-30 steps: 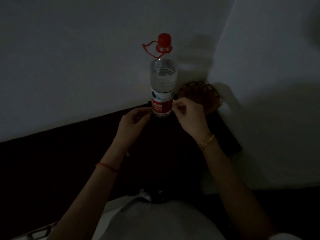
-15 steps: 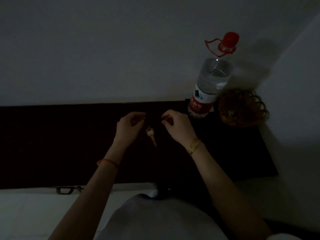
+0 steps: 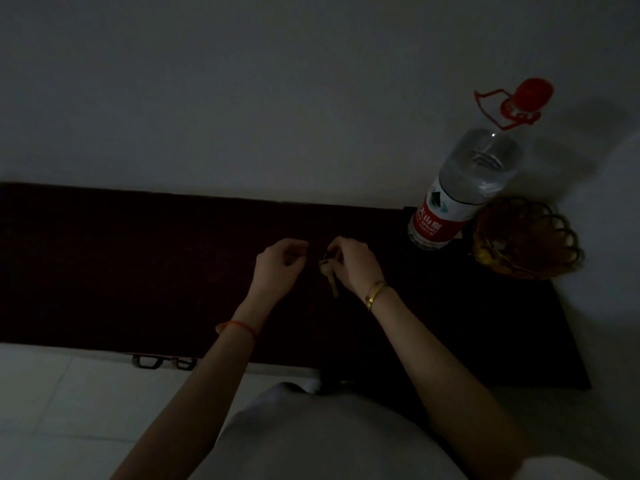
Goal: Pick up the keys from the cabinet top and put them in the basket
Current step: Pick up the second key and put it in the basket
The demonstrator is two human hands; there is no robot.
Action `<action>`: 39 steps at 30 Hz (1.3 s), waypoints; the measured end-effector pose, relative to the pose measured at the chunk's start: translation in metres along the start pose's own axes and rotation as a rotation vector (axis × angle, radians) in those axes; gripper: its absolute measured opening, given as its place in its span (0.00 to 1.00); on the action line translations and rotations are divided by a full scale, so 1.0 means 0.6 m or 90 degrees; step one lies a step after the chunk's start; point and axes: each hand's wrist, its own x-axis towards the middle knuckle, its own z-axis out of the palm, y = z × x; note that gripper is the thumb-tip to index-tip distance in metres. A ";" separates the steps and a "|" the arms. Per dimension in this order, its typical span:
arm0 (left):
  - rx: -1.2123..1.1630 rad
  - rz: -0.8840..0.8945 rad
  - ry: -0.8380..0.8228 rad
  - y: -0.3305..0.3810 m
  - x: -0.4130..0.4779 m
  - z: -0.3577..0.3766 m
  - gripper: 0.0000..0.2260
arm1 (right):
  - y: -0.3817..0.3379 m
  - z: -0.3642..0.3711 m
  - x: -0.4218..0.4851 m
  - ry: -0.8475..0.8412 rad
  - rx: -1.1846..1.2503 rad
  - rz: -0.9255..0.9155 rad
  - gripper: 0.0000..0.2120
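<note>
The room is dim. A brass key on a small ring, the keys (image 3: 329, 275), hangs from the fingertips of my right hand (image 3: 351, 263) above the dark cabinet top (image 3: 138, 271). My left hand (image 3: 278, 266) hovers just left of the keys with its fingers curled in and nothing visible in them. The woven basket (image 3: 554, 230) with a looped rim stands at the far right of the cabinet top, well right of both hands. Something small and pale lies inside the basket.
A tall clear water bottle (image 3: 460, 188) with a red label and red cap stands between my right hand and the basket. White walls rise behind and to the right. The pale floor (image 3: 69, 410) lies in front of the cabinet.
The view has swung left, so the bottle and basket now sit at the right. The keys came up off the cabinet top and passed from between both hands to my right hand alone.
</note>
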 end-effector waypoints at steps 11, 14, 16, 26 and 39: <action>0.059 0.023 -0.038 -0.017 0.012 0.005 0.15 | 0.000 -0.010 0.003 0.007 0.044 0.025 0.04; 0.083 0.042 -0.053 -0.014 0.014 0.009 0.15 | 0.002 -0.018 -0.002 0.020 0.092 0.037 0.04; 0.096 0.051 -0.058 -0.009 0.014 0.013 0.15 | -0.001 -0.026 -0.006 0.040 0.128 0.038 0.05; 0.076 0.185 -0.092 0.052 0.006 0.044 0.12 | -0.003 -0.117 -0.031 0.212 0.261 0.009 0.02; -0.016 0.336 -0.146 0.180 -0.005 0.130 0.07 | 0.078 -0.263 -0.117 0.373 0.352 0.050 0.02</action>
